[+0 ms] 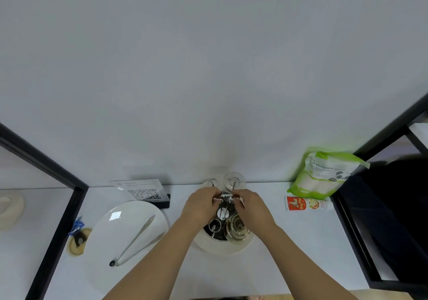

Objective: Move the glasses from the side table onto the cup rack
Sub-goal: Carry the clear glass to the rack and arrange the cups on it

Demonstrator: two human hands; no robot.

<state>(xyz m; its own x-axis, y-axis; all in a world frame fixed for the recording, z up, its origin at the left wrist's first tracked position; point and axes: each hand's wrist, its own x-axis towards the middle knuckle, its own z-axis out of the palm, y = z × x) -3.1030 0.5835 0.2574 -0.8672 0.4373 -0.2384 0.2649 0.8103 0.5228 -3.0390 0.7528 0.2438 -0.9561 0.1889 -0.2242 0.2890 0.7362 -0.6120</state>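
Both hands meet over the cup rack [222, 216]; the left hand [201, 203] and right hand [251, 204] together grasp its metal top. One glass [236, 226] sits upside down on the rack's near side, another glass [234, 180] on its far side.

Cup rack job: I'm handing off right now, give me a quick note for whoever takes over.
Left hand and right hand: both meet at the top of the cup rack; fingers curled there, around what is unclear.
Done: one glass hangs on the rack's near right side, another glass on its far side.
Rack stands on a round white base on the white table.
Left: no loose glasses or side table in view; check for more.
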